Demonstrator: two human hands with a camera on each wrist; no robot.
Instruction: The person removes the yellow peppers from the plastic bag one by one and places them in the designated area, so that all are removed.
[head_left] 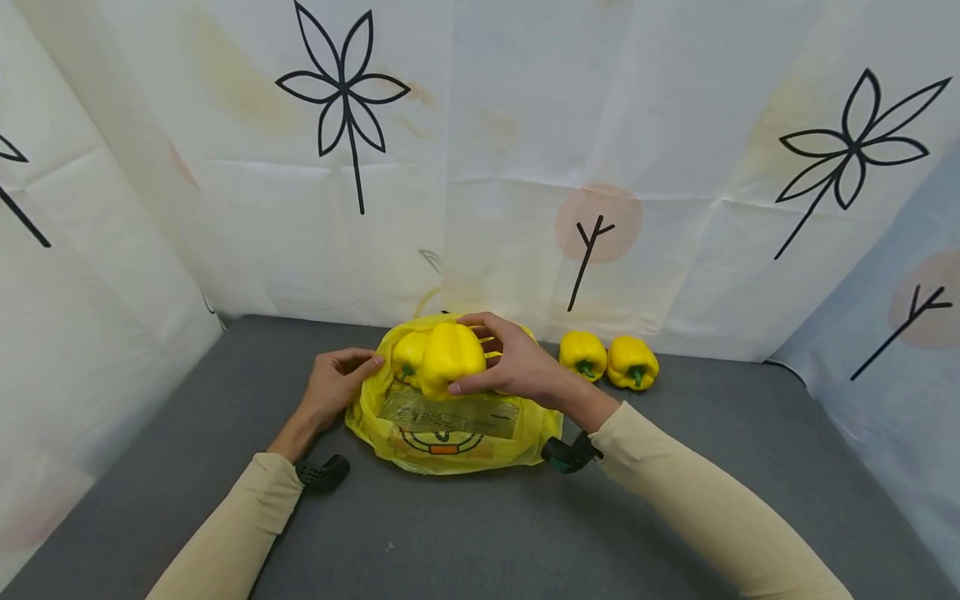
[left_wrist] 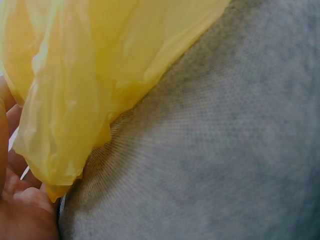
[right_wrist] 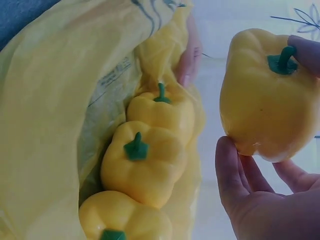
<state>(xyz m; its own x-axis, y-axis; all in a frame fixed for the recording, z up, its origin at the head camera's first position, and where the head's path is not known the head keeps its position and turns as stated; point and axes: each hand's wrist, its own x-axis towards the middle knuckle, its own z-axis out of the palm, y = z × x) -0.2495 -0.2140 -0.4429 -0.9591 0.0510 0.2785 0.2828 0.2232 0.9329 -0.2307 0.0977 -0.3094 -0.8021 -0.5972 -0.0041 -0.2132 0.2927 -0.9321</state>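
Observation:
A yellow bell pepper (head_left: pixel 453 360) with a green stem is in my right hand (head_left: pixel 517 358), gripped between thumb and fingertips above the bag's mouth. The yellow plastic bag (head_left: pixel 450 454) lies on its side on the table, mouth spread. My left hand (head_left: pixel 333 385) pinches its left edge between thumb and fingers; in the left wrist view the film (left_wrist: pixel 65 115) hangs by the fingers. Inside, the right wrist view shows three yellow peppers in a row: one far (right_wrist: pixel 162 112), one in the middle (right_wrist: pixel 142 165) and one near (right_wrist: pixel 125 215), partly cut off.
Two more yellow peppers stand side by side right of the bag, one nearer it (head_left: pixel 582 354) and one farther right (head_left: pixel 632 363). The grey table (head_left: pixel 450 533) ends at a pale curtain (head_left: pixel 495 167) with plant drawings. A dark wrist camera (head_left: pixel 322 473) sits on the left wrist.

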